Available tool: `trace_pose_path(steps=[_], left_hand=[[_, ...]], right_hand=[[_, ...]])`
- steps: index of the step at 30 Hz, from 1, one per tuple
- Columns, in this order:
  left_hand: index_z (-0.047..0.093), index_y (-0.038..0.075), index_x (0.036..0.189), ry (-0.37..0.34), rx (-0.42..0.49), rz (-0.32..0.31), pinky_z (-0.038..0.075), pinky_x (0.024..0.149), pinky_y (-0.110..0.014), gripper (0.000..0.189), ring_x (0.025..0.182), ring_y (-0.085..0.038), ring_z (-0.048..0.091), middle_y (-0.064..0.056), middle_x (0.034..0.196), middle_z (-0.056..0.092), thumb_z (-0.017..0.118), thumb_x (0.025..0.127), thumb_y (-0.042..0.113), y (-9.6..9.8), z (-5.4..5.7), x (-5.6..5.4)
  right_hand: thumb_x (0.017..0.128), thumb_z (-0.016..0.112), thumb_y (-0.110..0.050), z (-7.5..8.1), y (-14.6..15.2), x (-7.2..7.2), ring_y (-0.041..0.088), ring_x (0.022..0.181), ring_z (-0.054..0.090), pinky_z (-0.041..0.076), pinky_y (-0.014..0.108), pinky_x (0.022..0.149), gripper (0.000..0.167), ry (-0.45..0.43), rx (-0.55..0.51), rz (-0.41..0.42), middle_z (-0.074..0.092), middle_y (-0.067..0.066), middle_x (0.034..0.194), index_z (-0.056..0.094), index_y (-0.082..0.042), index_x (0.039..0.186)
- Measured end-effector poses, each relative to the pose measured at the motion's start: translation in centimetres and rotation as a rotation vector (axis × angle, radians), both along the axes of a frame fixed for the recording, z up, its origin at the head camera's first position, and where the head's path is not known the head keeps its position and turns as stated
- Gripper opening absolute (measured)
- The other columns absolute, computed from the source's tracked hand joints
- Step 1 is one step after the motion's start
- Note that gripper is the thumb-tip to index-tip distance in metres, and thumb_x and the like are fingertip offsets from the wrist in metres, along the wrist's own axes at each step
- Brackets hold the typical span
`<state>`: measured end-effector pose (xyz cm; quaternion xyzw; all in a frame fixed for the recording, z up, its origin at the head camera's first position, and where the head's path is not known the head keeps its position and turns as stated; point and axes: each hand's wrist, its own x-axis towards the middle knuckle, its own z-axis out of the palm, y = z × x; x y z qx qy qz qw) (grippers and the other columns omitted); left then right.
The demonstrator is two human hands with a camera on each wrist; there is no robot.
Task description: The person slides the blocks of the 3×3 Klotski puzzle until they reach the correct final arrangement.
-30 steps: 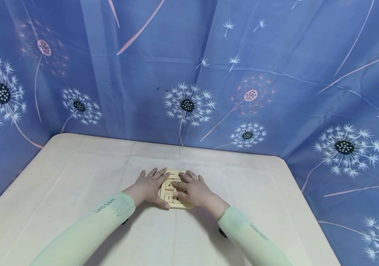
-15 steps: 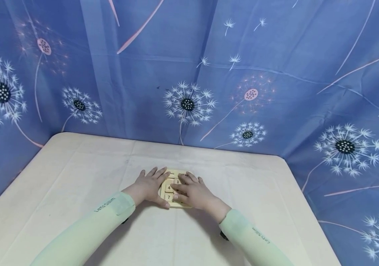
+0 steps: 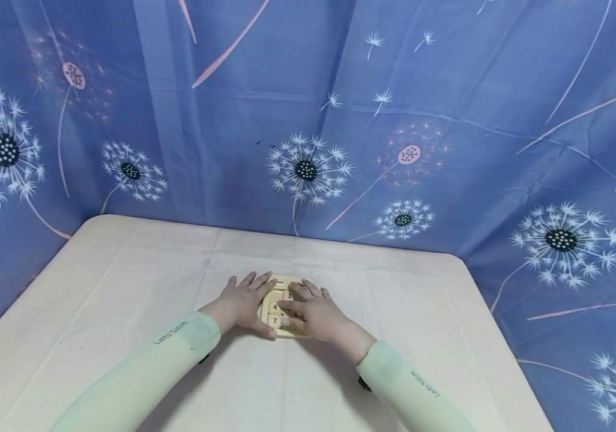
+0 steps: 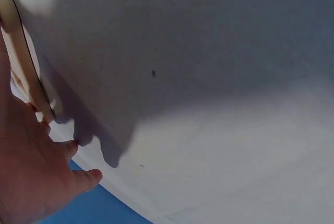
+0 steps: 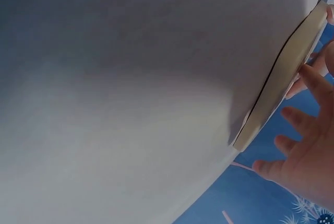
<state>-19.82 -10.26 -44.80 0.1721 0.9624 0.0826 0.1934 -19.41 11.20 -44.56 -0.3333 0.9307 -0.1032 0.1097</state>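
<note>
A pale yellow number slide puzzle (image 3: pixel 292 335) lies flat on the table in the head view, its square tiles printed with black numerals. The 4 tile (image 3: pixel 274 307) and the 7 tile (image 3: pixel 274 321) show between the hands; part of the 1 tile shows, and others are hidden. My left hand (image 3: pixel 240 305) rests along the puzzle's left side, fingers spread at its far end and thumb by the near corner. From the right, my right hand (image 3: pixel 321 310) reaches over the tiles with extended fingers. The puzzle's side (image 5: pixel 282 80) shows in the right wrist view.
A cream cloth-covered table (image 3: pixel 140 288) surrounds the puzzle. Blue curtains (image 3: pixel 221 132) with dandelion prints stand behind it and along both sides. Pale green sleeves (image 3: pixel 146 366) cover both forearms.
The 4 tile has slid slightly nearer to me, leaving a gap above it. My right hand has shifted a little over the tiles; the left hand stays in place.
</note>
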Motion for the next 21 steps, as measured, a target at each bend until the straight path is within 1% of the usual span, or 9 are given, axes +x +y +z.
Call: trace_pose_path(steps=[9,16,21], left_hand=[[0.024,0.018,0.164,0.009,-0.006,-0.001,0.019,0.127,-0.068,0.121,0.161,-0.038,0.017,-0.004,0.175,0.014,0.079,0.071,0.073,-0.1,0.0,-0.1],[0.023,0.018,0.164,0.006,-0.006,0.0,0.019,0.127,-0.068,0.122,0.161,-0.038,0.016,-0.004,0.175,0.014,0.078,0.072,0.073,0.0,-0.1,0.1],[0.024,0.017,0.164,0.01,0.0,0.004,0.019,0.128,-0.068,0.122,0.161,-0.038,0.017,-0.004,0.175,0.015,0.079,0.071,0.073,0.0,0.1,0.2]], right_hand=[[0.102,0.056,-0.047,0.0,-0.1,-0.1,0.045,0.155,0.029,0.03,0.074,0.119,0.048,0.005,-0.005,0.008,0.04,0.014,0.164,0.06,-0.024,0.145],[0.103,0.055,-0.046,-0.2,0.3,0.0,0.045,0.154,0.032,0.032,0.075,0.118,0.049,0.002,-0.024,0.028,0.039,0.017,0.164,0.058,-0.022,0.147],[0.103,0.054,-0.048,-0.4,1.0,-0.1,0.045,0.155,0.029,0.03,0.073,0.12,0.052,0.0,-0.028,0.002,0.038,0.014,0.165,0.054,-0.025,0.15]])
